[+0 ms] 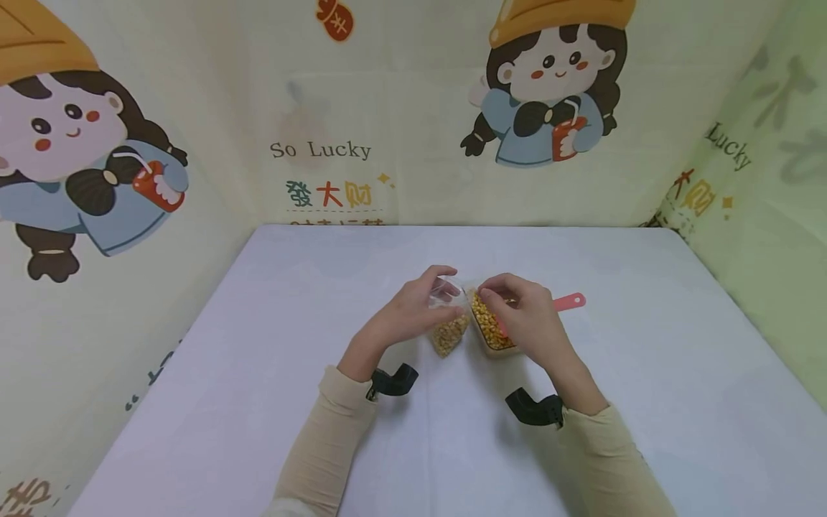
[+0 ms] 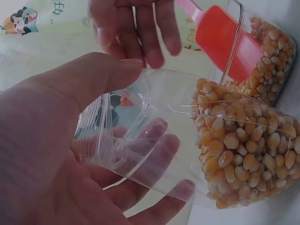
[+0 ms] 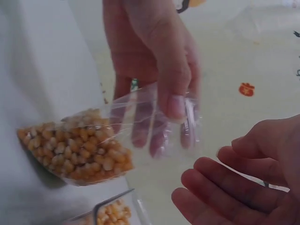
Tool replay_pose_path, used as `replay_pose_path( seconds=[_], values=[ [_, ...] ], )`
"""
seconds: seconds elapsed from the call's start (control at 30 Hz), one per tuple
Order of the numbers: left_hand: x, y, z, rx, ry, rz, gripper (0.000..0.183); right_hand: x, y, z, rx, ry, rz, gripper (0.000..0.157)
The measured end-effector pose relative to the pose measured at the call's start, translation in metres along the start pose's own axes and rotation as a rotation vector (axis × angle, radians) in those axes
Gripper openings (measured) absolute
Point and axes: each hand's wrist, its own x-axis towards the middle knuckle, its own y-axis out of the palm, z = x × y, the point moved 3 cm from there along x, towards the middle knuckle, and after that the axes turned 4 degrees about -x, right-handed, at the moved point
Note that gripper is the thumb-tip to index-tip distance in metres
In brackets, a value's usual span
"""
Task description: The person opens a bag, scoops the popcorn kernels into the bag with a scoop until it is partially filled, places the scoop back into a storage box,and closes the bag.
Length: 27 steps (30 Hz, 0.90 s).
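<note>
My left hand [image 1: 407, 313] grips the upper part of a clear plastic zip bag [image 2: 164, 89], thumb on one side and fingers behind. Yellow corn kernels [image 2: 248, 150] fill the bag's lower end, which hangs close above the table. Just right of it stands a clear container [image 1: 499, 353] of corn kernels. A pink scoop [image 2: 222, 40] rests in that container, its handle [image 1: 571, 301] sticking out to the right. Over the container hovers my right hand [image 1: 531, 316], fingers loosely bent; in the right wrist view it is apart from the bag and holds nothing.
A white-covered table [image 1: 258, 402] lies under everything. Printed cloth with cartoon figures [image 1: 549, 86] hangs behind the table and along both sides. Dark wrist cameras [image 1: 395, 380] are strapped on both forearms.
</note>
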Motion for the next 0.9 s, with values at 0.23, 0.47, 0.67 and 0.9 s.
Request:
replay_pose_path(
  seconds=[0.23, 0.47, 0.67, 0.9],
  values=[
    [0.0, 0.001, 0.005, -0.017, -0.008, 0.011, 0.071, -0.001, 0.011, -0.005, -0.03, -0.005, 0.055, 0.022],
    [0.0, 0.001, 0.003, -0.023, 0.001, 0.031, 0.077, -0.003, 0.015, -0.002, 0.001, -0.02, 0.062, 0.024],
    [-0.002, 0.001, 0.001, -0.023, 0.0, 0.039, 0.086, -0.004, 0.019, 0.004, 0.011, -0.032, 0.033, 0.027],
    [0.0, 0.004, 0.0, -0.029, 0.011, 0.047, 0.094, -0.008, 0.022, 0.01, -0.032, -0.034, -0.012, 0.033]
  ],
)
